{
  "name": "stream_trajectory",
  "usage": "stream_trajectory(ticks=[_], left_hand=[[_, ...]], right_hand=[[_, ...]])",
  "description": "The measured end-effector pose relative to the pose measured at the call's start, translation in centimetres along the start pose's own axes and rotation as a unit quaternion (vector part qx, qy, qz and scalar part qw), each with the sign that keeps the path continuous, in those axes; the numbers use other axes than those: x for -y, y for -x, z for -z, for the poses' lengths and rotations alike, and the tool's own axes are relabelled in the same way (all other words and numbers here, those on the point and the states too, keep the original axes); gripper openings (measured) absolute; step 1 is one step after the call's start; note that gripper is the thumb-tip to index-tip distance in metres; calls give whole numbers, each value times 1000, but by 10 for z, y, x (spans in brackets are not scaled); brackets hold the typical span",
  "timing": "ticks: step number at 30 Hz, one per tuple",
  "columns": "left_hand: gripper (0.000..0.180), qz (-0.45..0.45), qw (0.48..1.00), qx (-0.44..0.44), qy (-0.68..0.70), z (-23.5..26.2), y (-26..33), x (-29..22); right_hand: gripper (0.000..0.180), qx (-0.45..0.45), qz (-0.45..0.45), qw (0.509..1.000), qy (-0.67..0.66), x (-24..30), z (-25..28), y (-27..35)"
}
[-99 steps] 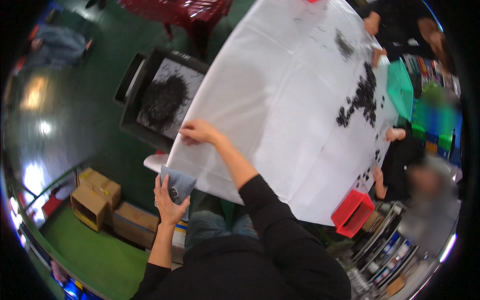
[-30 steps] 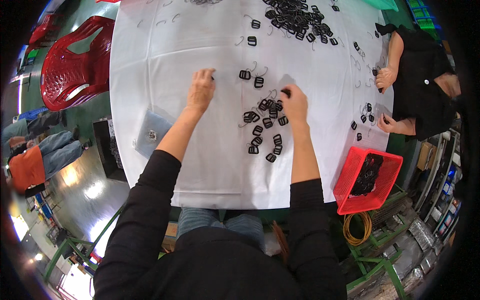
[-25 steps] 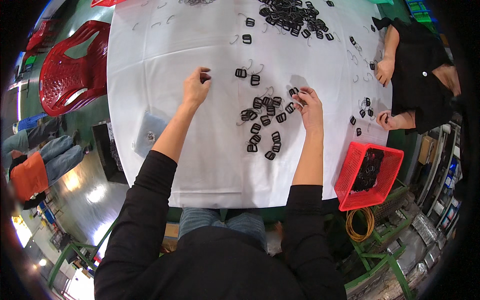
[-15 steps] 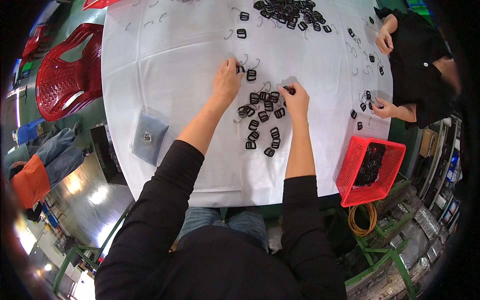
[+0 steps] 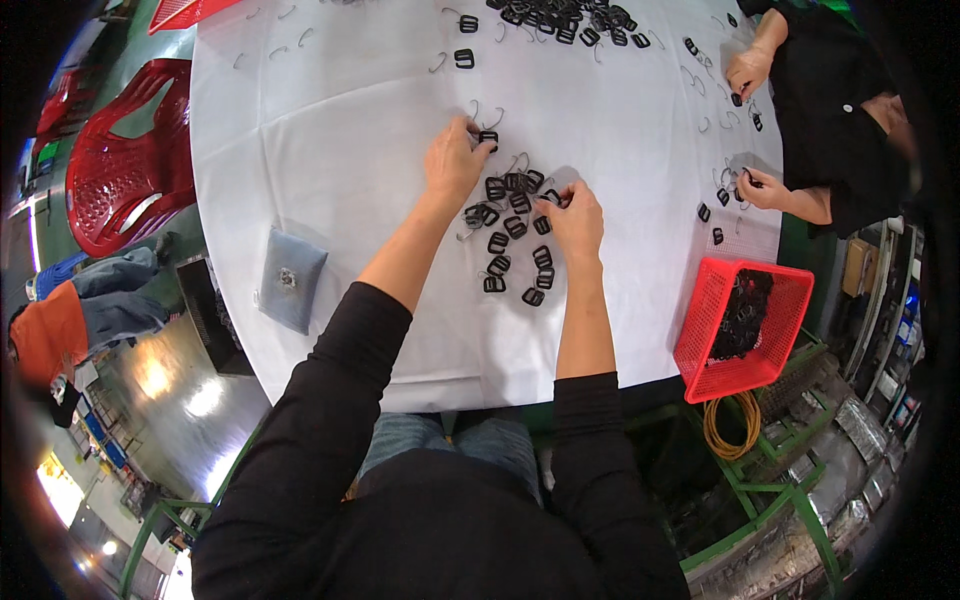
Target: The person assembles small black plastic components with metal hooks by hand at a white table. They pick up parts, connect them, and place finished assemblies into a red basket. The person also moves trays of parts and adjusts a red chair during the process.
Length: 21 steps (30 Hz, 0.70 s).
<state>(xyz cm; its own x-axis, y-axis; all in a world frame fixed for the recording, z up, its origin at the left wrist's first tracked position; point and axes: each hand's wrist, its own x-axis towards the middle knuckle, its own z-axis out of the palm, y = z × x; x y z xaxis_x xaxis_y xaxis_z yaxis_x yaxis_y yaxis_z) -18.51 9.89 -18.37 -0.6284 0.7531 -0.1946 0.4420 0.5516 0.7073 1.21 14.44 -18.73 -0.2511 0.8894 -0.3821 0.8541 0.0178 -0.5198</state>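
Note:
Small black slide buckles lie in a loose cluster (image 5: 515, 227) on the white-covered table (image 5: 390, 330), several with thin wire hooks among them. My left hand (image 5: 457, 165) is beyond the cluster's left side, its thumb and fingers closed at a black buckle (image 5: 488, 141) with curved wires beside it. At the cluster's right edge, my right hand (image 5: 577, 220) pinches another black buckle (image 5: 553, 197) between thumb and fingers. Its fingers partly cover that buckle.
A larger buckle heap (image 5: 565, 20) lies at the far side. A red basket (image 5: 690, 330) holding black pieces stands at the near right corner; a blue-grey cushion (image 5: 293, 280) lies at left. Across the right side, a co-worker's hands (image 5: 765, 190) handle buckles. Red chair (image 5: 130, 170) beyond the left edge.
The whole view has shifted slightly. My right hand has come nearer and a little left, toward the cluster. My left fingers are now at the buckle that lay just right of them.

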Motion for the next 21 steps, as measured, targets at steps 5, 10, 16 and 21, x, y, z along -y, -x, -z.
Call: stream_trajectory(ticks=[5,10,16,21], left_hand=[[24,36,936,230,264,39,2,18],[27,126,810,318,477,74,24,22],[26,198,811,272,480,65,26,15],[24,116,962,167,181,46,33,23]], right_hand=[[28,215,-53,880,-421,-20,44,28],[18,177,-73,826,-530,-4,50,18],[30,218,-85,789,-568,29,42,-14],[28,231,-85,730,-637,36,48,1]])
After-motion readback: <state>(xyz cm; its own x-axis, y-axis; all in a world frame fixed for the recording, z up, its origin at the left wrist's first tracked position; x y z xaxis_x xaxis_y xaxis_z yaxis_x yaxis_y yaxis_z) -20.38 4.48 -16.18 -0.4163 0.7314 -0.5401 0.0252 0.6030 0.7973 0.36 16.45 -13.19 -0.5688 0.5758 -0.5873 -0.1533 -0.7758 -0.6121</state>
